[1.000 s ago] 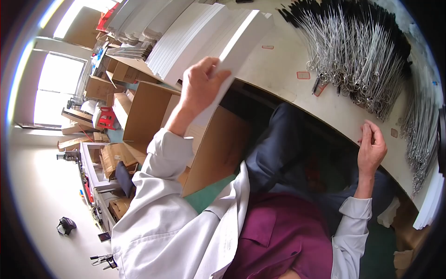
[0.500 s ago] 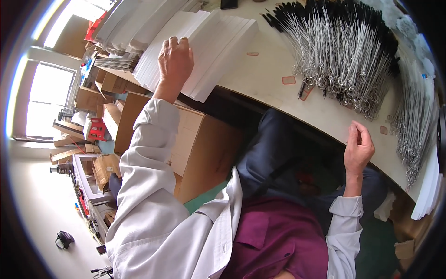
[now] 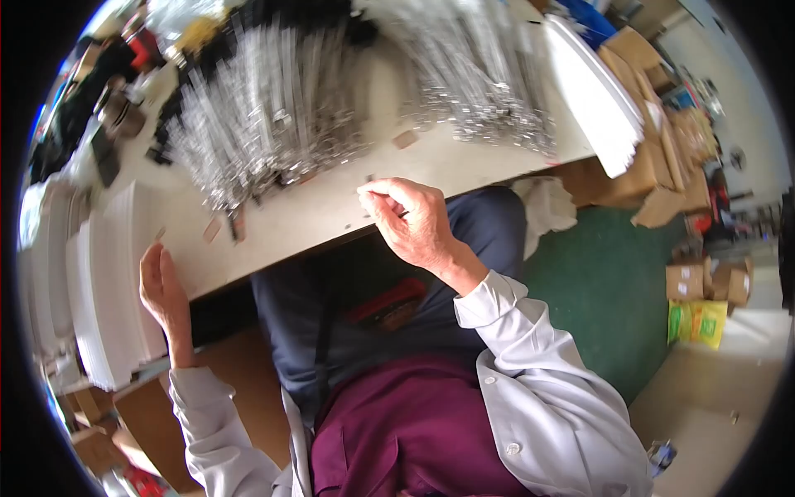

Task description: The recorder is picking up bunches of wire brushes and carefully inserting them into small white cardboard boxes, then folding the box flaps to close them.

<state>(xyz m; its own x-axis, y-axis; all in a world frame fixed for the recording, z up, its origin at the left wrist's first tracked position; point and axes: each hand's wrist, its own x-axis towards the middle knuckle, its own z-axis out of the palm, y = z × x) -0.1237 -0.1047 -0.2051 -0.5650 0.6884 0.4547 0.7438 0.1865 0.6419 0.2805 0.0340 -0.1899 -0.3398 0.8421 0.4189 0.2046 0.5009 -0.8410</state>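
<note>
Two bare hands work at the near edge of a pale bench (image 3: 331,217), both in white coat sleeves. The right hand (image 3: 414,219) sits at the bench edge with its fingers (image 3: 377,192) curled narrow, thumb and forefinger pinched together over a small dark piece on the bench top (too small to tell whether it is gripped or only touched). The left hand (image 3: 161,286) lies flat and open against the side of a stack of white sheets (image 3: 108,290), fingers straight and together, touching the stack and holding nothing. A heap of silvery metal rods with dark ends (image 3: 257,132) is spread across the bench beyond the hands, and a second heap (image 3: 480,74) lies further right. Small brown tabs (image 3: 213,229) lie just near the first heap. Another stack of white sheets (image 3: 596,91) overhangs the bench's right end, above cardboard boxes (image 3: 662,166) on the green floor (image 3: 596,290).
</note>
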